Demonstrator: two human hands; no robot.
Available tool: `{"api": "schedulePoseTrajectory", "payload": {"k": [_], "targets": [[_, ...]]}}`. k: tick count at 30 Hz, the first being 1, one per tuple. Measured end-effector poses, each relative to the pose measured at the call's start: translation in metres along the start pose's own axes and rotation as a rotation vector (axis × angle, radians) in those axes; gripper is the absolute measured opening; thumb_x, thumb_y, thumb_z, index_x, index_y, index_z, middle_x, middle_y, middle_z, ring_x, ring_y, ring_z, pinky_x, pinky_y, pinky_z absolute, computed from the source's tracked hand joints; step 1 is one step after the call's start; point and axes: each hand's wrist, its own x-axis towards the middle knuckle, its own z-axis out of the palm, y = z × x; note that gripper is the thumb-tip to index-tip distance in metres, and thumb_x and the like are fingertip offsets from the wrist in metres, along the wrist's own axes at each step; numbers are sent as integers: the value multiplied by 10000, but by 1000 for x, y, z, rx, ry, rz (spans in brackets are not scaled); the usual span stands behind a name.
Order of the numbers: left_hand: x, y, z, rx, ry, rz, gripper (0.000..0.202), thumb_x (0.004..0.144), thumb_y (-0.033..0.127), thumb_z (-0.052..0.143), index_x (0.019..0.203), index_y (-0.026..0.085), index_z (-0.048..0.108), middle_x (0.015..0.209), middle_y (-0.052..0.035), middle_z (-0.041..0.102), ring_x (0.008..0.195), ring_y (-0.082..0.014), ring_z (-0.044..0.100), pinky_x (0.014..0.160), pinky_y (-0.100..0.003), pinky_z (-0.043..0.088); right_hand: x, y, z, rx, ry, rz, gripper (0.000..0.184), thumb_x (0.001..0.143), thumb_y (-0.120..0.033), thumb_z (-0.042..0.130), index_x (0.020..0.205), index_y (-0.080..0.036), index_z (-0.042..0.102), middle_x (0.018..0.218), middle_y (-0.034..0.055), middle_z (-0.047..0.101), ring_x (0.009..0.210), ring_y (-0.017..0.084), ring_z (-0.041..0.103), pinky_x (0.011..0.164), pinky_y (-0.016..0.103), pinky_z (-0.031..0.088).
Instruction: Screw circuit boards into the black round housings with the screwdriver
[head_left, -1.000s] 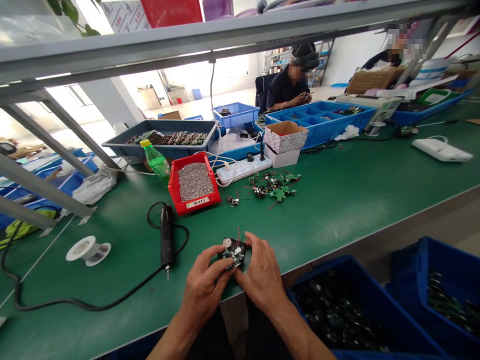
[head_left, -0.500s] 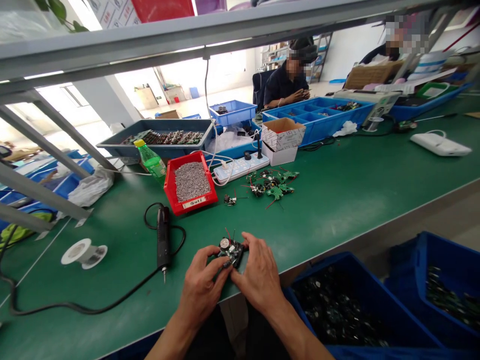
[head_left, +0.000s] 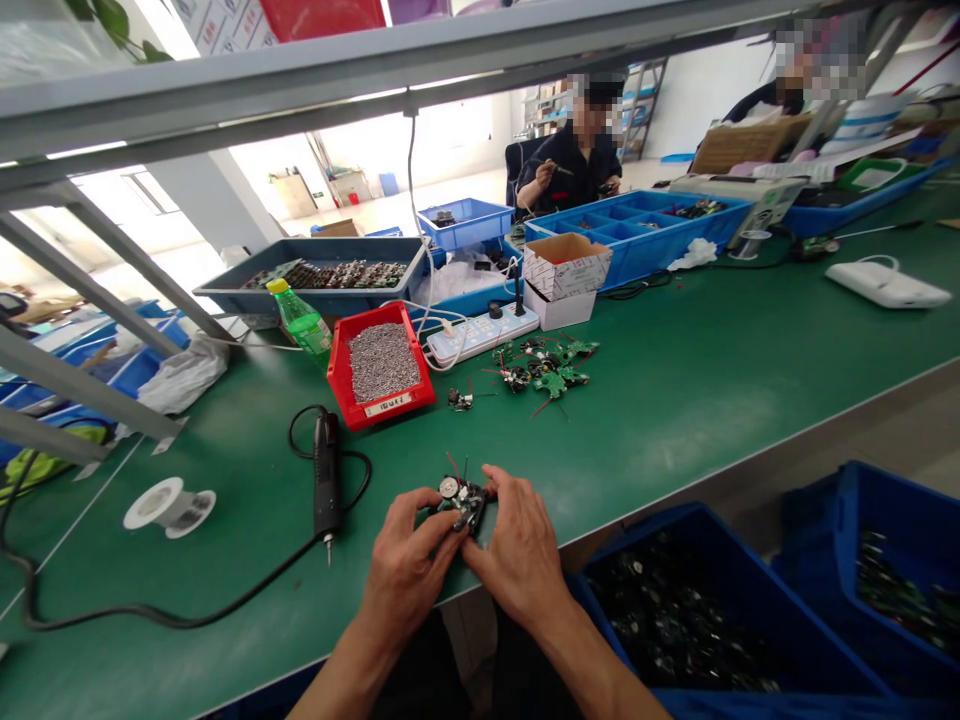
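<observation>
Both of my hands meet at the near edge of the green table [head_left: 712, 380] around a small black assembly [head_left: 463, 497] with a round speaker part and thin red and black wires. My left hand [head_left: 405, 572] pinches its left side with curled fingers. My right hand [head_left: 517, 548] grips its right side, thumb and fingers closed on it. An electric screwdriver [head_left: 326, 480] with a black cable lies just left of my hands. Farther back sit a red bin of screws [head_left: 381, 365] and a pile of green circuit boards [head_left: 546, 365].
A solder spool [head_left: 166, 505] lies at the left, with a green bottle [head_left: 301, 318], power strip [head_left: 480, 335], cardboard box [head_left: 566, 275] and blue trays [head_left: 637, 235] behind. Blue crates of black parts [head_left: 675, 620] stand below the table edge. Two other people work at the far side.
My hands and the assembly have barely shifted. The person at the far side has raised a hand and sat more upright.
</observation>
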Motion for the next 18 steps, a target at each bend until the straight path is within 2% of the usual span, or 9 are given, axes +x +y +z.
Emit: {"api": "schedulePoseTrajectory", "payload": {"k": [8,18], "targets": [[-1,-7,3,-34,-5,-12,99,878,229,663,965,234,712,1028,-68,586,945,-182,621,820,-299,549,0,-1,0,-18,5,-3,637,724,-217,666,1311,-124,436,1131,138,612,1044,301,546,898,459,458],[14,-7,-2,-23,-111,28,104,901,278,630,928,222,713,968,-71,565,880,-188,605,763,-322,549,-1,0,-1,-2,-6,-27,622,734,-185,645,1314,-135,426,1136,134,602,1057,300,533,906,461,444]]}}
